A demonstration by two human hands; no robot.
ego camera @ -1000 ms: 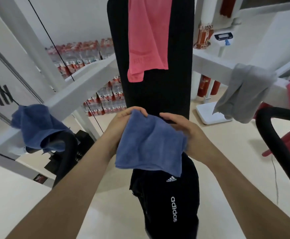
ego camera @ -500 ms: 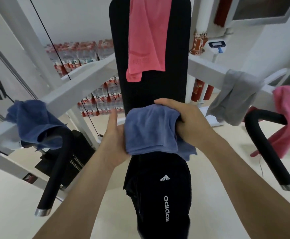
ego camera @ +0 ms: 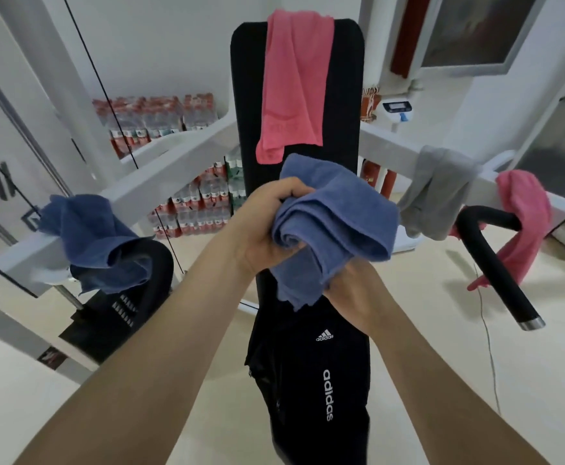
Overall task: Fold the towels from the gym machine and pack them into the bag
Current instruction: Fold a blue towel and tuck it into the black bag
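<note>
A folded blue towel (ego camera: 334,223) is held in the air above the black Adidas bag (ego camera: 311,380), which lies on the machine's black seat. My left hand (ego camera: 267,226) grips the towel's left side with curled fingers. Under the towel, my right hand (ego camera: 351,293) holds its lower edge; its fingers are mostly hidden by the cloth. A pink towel (ego camera: 294,88) hangs over the black backrest (ego camera: 345,95). Another blue towel (ego camera: 96,239) is bunched on the left white arm, and a grey towel (ego camera: 438,196) and a second pink towel (ego camera: 522,216) hang on the right arm.
Black curved handles stick out at the left (ego camera: 160,263) and right (ego camera: 492,263). Stacked packs of water bottles (ego camera: 160,119) stand against the back wall behind the machine's white frame (ego camera: 173,169). A thin cable (ego camera: 489,337) trails over the pale floor at right.
The blue towel has been lifted off the seat, where it lay pressed flat. My left hand now grips its side and my right hand has gone underneath it.
</note>
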